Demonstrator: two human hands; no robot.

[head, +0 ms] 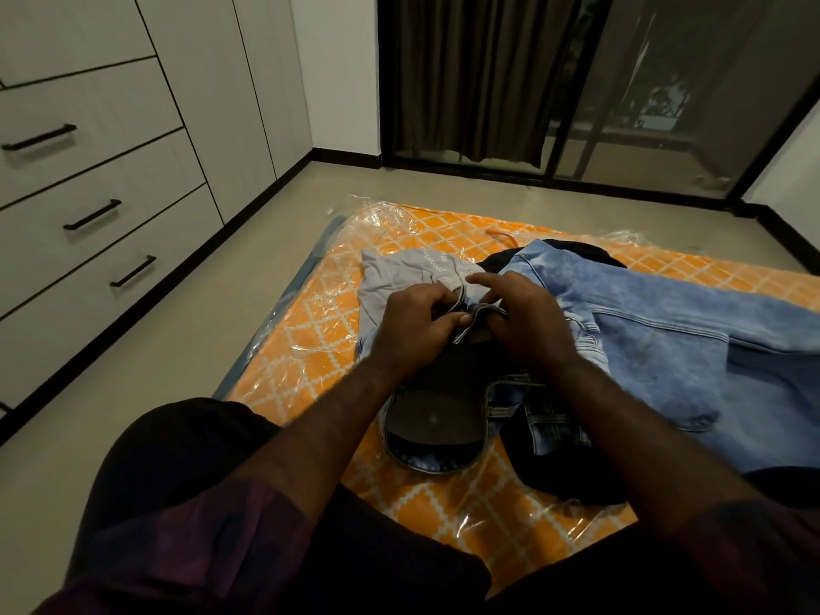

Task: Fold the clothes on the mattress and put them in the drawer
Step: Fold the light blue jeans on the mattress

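Note:
An orange patterned mattress (310,348) in clear plastic lies on the floor. On it are a grey garment (399,270), light blue jeans (665,330), a black cloth (572,474) and a dark denim piece with an open waistband (432,430). My left hand (415,326) pinches the waistband edge of that dark garment over the pile. My right hand (521,321) grips the same edge from the other side, index finger stretched out. Both hands meet just in front of the grey garment.
White drawers with black handles (91,213) line the left wall, all shut. A strip of bare floor (186,330) separates them from the mattress. Dark curtains and a glass sliding door (577,82) stand at the far end. My knees sit at the mattress's near edge.

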